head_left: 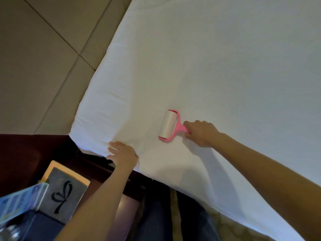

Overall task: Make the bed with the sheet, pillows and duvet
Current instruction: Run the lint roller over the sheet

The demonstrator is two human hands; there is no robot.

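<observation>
Gripping the pink lint roller (pixel 169 126) with my right hand (pixel 199 133), drum at its 9 o'clock, axis 12-to-6, I rest my left hand (pixel 122 153), fingers spread, on the bed's sheet (pixel 225 66) at 8 o'clock.

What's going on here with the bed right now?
A person is working on the white sheet, which already covers the mattress. Their right hand grips the pink handle of a lint roller whose roll rests on the sheet near the head corner. Their left hand lies flat with straight fingers on the sheet's edge, beside the padded headboard. No pillows or duvet are in view.
</observation>
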